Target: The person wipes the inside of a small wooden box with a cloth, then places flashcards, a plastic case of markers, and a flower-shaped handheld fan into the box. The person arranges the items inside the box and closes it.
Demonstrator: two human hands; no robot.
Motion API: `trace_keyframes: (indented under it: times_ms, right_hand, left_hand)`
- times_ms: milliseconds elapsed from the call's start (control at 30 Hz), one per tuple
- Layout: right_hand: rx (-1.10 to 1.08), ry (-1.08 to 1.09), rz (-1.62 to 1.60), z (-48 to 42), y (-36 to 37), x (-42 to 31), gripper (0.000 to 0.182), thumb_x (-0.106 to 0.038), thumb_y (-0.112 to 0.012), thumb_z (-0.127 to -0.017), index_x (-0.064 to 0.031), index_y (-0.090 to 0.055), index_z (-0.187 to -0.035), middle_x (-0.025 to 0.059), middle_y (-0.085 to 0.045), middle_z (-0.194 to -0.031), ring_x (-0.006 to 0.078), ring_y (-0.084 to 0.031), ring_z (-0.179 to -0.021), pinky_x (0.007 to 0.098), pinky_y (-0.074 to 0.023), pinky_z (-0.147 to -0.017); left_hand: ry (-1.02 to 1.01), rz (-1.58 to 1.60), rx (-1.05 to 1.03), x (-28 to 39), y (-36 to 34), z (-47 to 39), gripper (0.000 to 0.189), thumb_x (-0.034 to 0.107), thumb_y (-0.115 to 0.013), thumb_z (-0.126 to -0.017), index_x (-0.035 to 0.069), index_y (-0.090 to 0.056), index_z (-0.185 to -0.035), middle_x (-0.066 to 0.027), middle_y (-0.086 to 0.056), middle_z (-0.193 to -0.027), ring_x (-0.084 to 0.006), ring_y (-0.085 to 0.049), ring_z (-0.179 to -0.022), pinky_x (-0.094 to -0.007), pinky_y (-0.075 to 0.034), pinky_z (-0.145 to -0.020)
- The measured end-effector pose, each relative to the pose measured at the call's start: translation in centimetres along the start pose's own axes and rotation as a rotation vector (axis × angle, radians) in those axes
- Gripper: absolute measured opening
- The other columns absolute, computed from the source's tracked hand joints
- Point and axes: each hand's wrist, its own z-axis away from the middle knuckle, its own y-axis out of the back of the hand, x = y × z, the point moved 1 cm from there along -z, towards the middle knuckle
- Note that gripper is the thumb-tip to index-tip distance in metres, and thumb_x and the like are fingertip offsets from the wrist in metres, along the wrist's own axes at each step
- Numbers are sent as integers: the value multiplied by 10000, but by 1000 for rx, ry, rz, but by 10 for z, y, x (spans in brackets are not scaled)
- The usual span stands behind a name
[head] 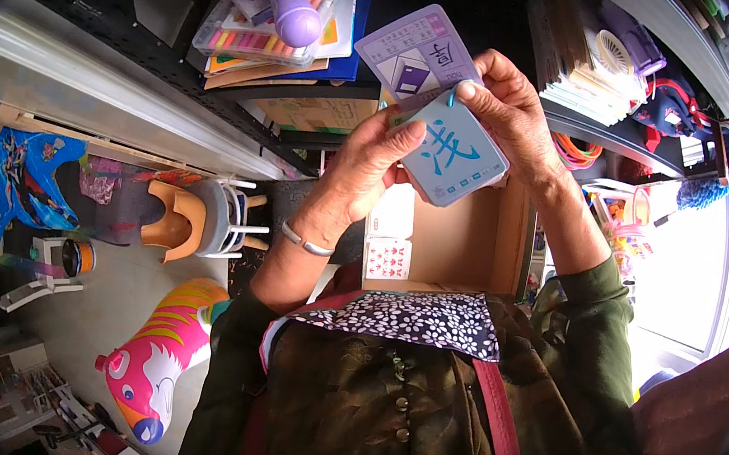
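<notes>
A stack of flashcards [459, 154] on a blue ring is held in front of me, its top card light blue with a large blue character. My left hand [372, 167] grips the stack's left edge, thumb on top. A purple card [420, 53] with a picture of a book is fanned out behind, beyond the stack. My right hand [512, 112] pinches the cards near the ring [451, 96], its thumb beside it. Below the hands is a cardboard box [464, 246], holding white cards [389, 258], one with red figures.
At the upper left, a shelf carries folders, a box of coloured sticks [257, 47] and a purple handheld toy [292, 14]. Stacked books [583, 84] lie at the upper right. Small chairs [222, 220] and a pink inflatable animal [149, 365] stand at the left.
</notes>
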Motion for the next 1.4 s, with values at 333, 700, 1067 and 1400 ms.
trace_keyframes:
  times_ms: [333, 700, 1067, 1400]
  right_hand:
    - [54, -74, 184, 2, -6, -21, 163, -143, -582, -844, -28, -562, -958, 10, -593, -851, 72, -549, -825, 225, -442, -772]
    - [2, 316, 624, 17, -8, -1, 167, 69, -582, -759, -20, -584, -900, 64, -602, -906, 142, -587, -878, 244, -481, -752]
    - [-93, 658, 1346, 47, -16, 7, 367, 50, -616, -571, -73, -620, -916, 72, -566, -986, 247, -556, -841, 313, -501, -675]
    - [38, 369, 1191, 61, -24, 26, 348, 70, -588, -678, -49, -588, -1005, 119, -529, -1024, 284, -550, -906, 318, -507, -711]
  left_hand:
    - [-134, -113, 146, -4, 7, 5, 380, 214, -651, -802, 26, -498, -1094, -21, -593, -912, -76, -551, -779, -224, -470, -675]
    - [-208, -60, 331, -13, 16, 7, 317, 188, -616, -830, 44, -509, -1091, -17, -563, -922, -82, -542, -824, -218, -462, -720]
    - [-120, 134, 332, -13, 17, 10, 459, 442, -471, -868, 79, -489, -1148, -104, -563, -1028, -185, -589, -889, -313, -518, -748]
    - [-163, 211, 392, -28, 14, 12, 564, 563, -372, -859, 85, -468, -1141, -94, -543, -1076, -188, -571, -932, -329, -495, -783]
